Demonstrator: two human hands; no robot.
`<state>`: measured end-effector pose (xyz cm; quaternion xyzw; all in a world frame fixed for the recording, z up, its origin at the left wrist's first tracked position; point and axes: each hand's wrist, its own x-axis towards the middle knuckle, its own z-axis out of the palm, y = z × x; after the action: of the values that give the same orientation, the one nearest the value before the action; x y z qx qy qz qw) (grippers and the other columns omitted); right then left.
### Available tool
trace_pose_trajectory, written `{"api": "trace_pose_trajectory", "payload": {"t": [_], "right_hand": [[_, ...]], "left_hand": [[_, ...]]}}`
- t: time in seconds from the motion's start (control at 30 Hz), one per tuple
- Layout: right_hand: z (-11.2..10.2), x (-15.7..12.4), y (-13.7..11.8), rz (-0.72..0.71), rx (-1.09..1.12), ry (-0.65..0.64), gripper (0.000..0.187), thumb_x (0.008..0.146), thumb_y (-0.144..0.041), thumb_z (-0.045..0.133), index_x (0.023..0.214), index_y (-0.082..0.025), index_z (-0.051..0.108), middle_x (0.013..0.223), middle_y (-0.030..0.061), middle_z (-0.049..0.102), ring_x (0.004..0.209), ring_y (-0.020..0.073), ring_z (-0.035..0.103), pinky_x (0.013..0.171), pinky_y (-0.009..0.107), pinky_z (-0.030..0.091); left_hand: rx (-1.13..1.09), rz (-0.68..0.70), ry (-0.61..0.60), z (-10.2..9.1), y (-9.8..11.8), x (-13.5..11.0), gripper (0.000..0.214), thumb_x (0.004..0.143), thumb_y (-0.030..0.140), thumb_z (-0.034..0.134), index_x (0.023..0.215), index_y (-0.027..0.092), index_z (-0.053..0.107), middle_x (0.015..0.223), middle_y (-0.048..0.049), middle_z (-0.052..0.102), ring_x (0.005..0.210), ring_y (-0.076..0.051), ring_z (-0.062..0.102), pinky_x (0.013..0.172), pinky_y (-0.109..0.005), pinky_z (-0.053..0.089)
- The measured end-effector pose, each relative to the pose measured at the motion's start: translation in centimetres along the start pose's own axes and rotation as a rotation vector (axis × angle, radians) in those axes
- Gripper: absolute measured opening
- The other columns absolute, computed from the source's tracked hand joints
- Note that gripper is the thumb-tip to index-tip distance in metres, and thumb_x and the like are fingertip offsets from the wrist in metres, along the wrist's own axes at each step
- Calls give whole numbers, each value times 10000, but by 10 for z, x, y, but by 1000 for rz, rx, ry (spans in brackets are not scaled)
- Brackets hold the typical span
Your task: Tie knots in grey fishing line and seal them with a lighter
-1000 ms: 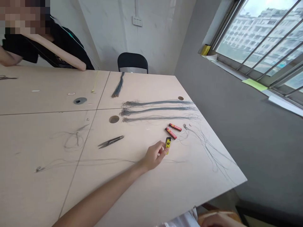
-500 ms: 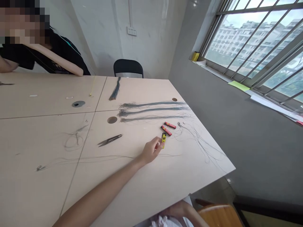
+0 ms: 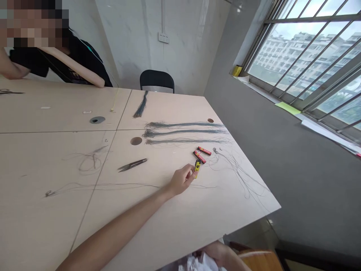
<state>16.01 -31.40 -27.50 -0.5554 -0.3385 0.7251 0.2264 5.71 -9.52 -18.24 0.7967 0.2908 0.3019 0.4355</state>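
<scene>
My left hand (image 3: 180, 180) reaches across the pale table (image 3: 169, 222) from the lower left. Its thumb and fingers are pinched on the near end of a yellow lighter (image 3: 197, 166) that lies on the tabletop. Two red lighters (image 3: 199, 156) (image 3: 204, 151) lie just beyond it. My right hand (image 3: 221, 254) shows only in part below the table's near edge, beside something white and crumpled (image 3: 197, 263); its fingers are hidden.
Black thread snips (image 3: 132, 165) lie left of my hand. Three long bundles of dark thread (image 3: 183, 132) stretch across the far side, with loose strands (image 3: 242, 175) near the right edge. Another person (image 3: 70, 64) sits at the far left. A black chair (image 3: 157, 79) stands behind the table.
My left hand stays pinched on the yellow lighter throughout. The view has shifted a little, and my right hand has come into sight below the table edge.
</scene>
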Motion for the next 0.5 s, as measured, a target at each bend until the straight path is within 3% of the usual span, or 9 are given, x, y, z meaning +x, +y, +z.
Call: {"api": "trace_pose_trajectory", "payload": {"t": [0.07,0.17,0.33,0.4,0.5], "right_hand": [[3,-6,-1,100,139,-14,474,619,-662,600,740,-220,720,732,65,723,839,258,700,844,379,520],[-1,-14,-6,194,243,-37,328,438,-463,757,675,-237,724,703,24,720,785,212,680,832,298,509],[-11,-17,-20,295,188,-174,286,275,-233,850,502,-192,681,536,-14,647,509,126,517,672,259,499],[-8,-15,-23,267,183,-161,279,264,-201,854,473,-195,669,517,-31,634,534,135,530,691,259,495],[2,-10,-18,187,239,-51,262,295,-240,841,506,-239,686,605,-45,684,730,206,637,825,297,491]], "left_hand": [[5,6,-2,0,-1,0,256,958,398,471,864,177,559,664,34,530,585,-120,513,617,-269,431],[13,15,-3,1,-2,0,285,971,418,489,873,165,576,695,24,546,603,-120,520,633,-282,448],[37,8,4,2,-5,-1,309,981,438,511,927,150,609,753,7,591,628,-120,547,654,-294,486],[50,2,5,2,-5,-1,306,981,435,522,951,145,617,769,2,603,637,-121,559,658,-296,499],[66,-3,3,3,-5,0,295,981,423,535,960,143,623,807,-9,623,665,-124,579,675,-302,518]]}}
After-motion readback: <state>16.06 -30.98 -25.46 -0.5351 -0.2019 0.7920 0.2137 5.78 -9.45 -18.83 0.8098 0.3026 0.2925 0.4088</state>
